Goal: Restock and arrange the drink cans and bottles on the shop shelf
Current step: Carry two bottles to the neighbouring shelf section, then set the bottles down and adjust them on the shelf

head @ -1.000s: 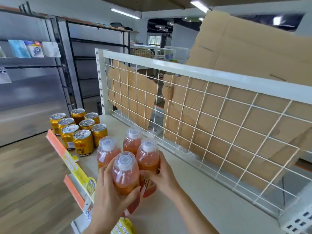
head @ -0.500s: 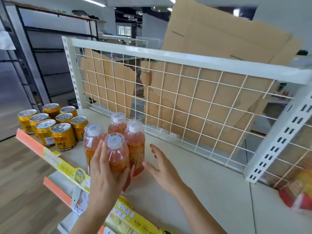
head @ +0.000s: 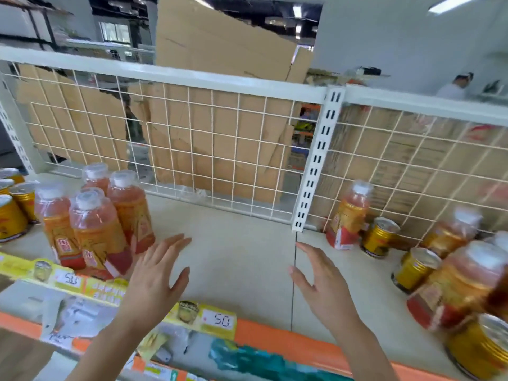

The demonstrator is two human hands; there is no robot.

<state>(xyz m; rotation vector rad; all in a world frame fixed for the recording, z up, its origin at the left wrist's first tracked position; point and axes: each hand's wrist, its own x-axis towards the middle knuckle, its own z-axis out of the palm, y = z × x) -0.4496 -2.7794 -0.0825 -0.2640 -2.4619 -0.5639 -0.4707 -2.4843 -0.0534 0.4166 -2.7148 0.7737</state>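
Gold-coloured metal drink cans with silver tops [head: 11, 218] stand at the far left of the pale beige shelf board [head: 233, 243]. Just to their right, four clear plastic bottles of orange drink with white caps and orange-red labels [head: 96, 226] stand upright in a tight cluster near the front edge.

The left hand [head: 154, 276] hovers just beside that cluster, fingers straight and spread, holding nothing. Whether it touches the nearest bottle cannot be told. Below it a yellow paper price strip [head: 217, 320] runs along the orange shelf lip [head: 275, 342].

The right hand [head: 321, 284] is over the seam in the board, palm turned inward, fingers straight and relaxed, also empty. Behind both hands a white wire grid back panel [head: 220, 149] rises, with brown cardboard sheets [head: 220, 45] beyond it and a white slotted metal upright [head: 316, 166] dividing the bays.

Right of that upright, a single orange drink bottle [head: 351, 215] stands against the grid, with a gold can [head: 380, 236] just beside it. Farther right, more gold cans [head: 415, 270] and blurred orange bottles [head: 461, 281] sit loosely scattered, some tilted.
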